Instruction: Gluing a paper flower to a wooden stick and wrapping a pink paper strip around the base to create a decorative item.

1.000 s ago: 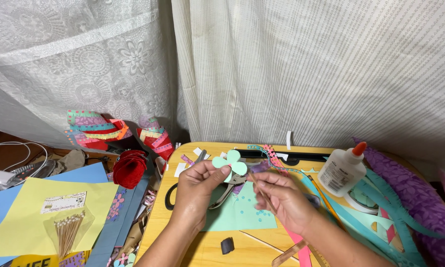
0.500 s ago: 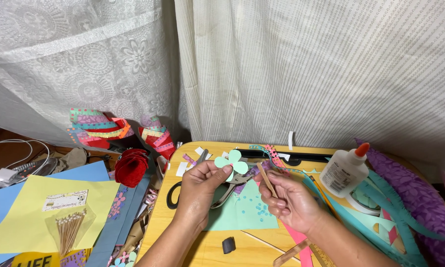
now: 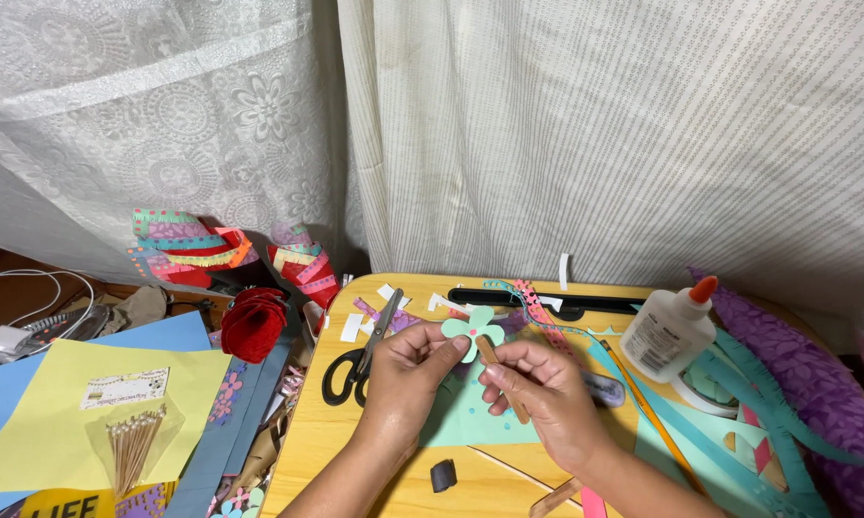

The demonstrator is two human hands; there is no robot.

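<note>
At lower centre, on the wooden lap table before white curtains, left hand pinches a mint paper flower, right hand grips a wooden stick; scissors left, glue bottle right.

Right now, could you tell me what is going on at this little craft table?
A person is working with paper at a small wooden table. The left hand pinches a mint-green paper flower, while the right hand holds a thin wooden stick against the flower's back. Black-handled scissors lie just left of the hands, and a white glue bottle with an orange cap stands to the right among teal paper strips.
</note>
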